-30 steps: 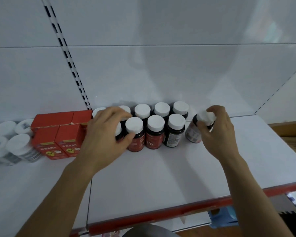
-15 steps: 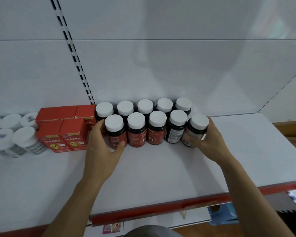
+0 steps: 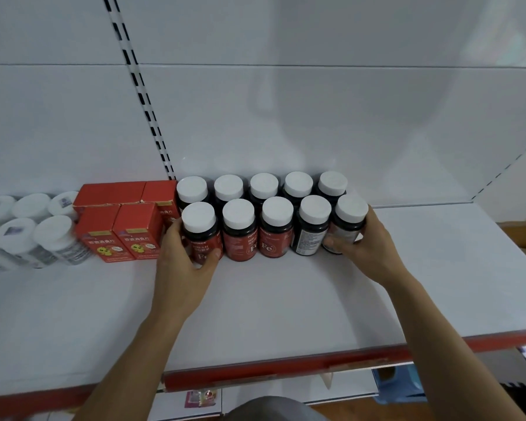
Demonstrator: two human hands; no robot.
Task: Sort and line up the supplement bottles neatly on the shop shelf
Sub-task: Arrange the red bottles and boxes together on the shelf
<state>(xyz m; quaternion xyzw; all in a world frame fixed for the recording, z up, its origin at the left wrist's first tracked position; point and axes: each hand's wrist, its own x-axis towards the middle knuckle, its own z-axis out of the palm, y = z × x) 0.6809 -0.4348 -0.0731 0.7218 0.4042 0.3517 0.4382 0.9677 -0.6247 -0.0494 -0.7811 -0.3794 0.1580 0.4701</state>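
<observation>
**Picture desk:** What is nearest the camera?

**Operator:** I am seeing two bare forearms reaching up over the red front edge (image 3: 286, 367) of a white shop shelf (image 3: 271, 305). Something blue (image 3: 398, 387) is showing below that edge at lower right, and I cannot tell what it is.

**Picture desk:** And the hands?

**Operator:** The left grip (image 3: 184, 262) is wrapping the leftmost front bottle (image 3: 201, 235), with the thumb lying across its red label and the fingers curling round its left side. The right grip (image 3: 368, 247) is clasping the rightmost front bottle (image 3: 345, 229), with the thumb pressing on the label. Both bottles are standing upright on the shelf.

**Picture desk:** Where are the supplement bottles sitting?

**Operator:** Ten dark, white-capped bottles are standing toward the rear of the shelf in two rows of five, packed side by side. Between the two held ones, two red-label bottles (image 3: 275, 229) are standing beside one dark-label bottle (image 3: 310, 235). The back row (image 3: 263, 185) is standing directly behind them, its labels hidden.

**Picture desk:** What is around them?

**Operator:** Red boxes (image 3: 116, 232) are sitting just beside the left grip, two in front and more behind. Farther left, clear bottles with white caps (image 3: 52, 238) are showing blurred. Behind everything, a white back panel (image 3: 286, 123) is rising, with a slotted upright (image 3: 143, 98) running up it.
</observation>
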